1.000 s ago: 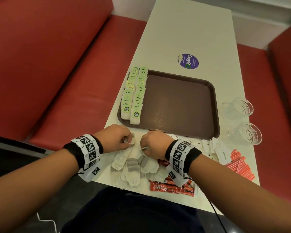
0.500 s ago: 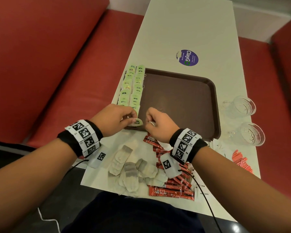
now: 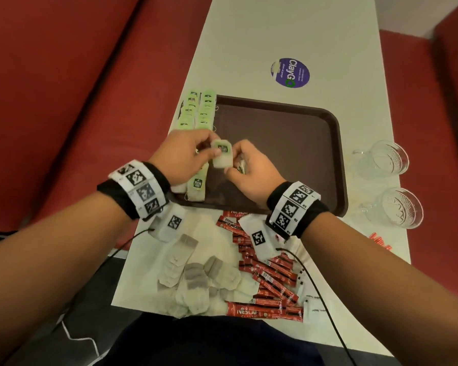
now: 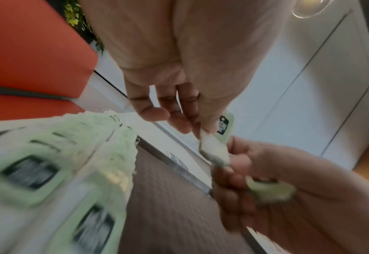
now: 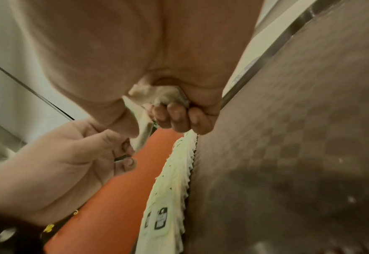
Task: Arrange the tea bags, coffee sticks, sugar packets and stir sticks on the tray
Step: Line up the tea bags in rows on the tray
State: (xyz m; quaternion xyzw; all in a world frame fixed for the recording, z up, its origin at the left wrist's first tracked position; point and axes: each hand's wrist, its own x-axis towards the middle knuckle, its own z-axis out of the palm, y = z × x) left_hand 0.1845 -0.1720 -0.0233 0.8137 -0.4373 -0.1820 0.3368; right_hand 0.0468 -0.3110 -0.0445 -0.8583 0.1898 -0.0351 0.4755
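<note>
Your forearms reach forward and converge, wrists banded. Your left hand (image 3: 185, 151) is raised with thumb and fingers (image 4: 179, 110) curled into a pinch at its right side. Your right hand (image 3: 251, 173) meets it fingertip to fingertip, its thumb extended and its other fingers (image 5: 174, 118) curled into the palm.

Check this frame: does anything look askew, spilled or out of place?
Mostly tidy. The tea bag rows overhang the tray at its left rim rather than lying fully inside. Loose tea bags and coffee sticks lie jumbled on the table, unsorted. Nothing looks spilled or damaged.
</note>
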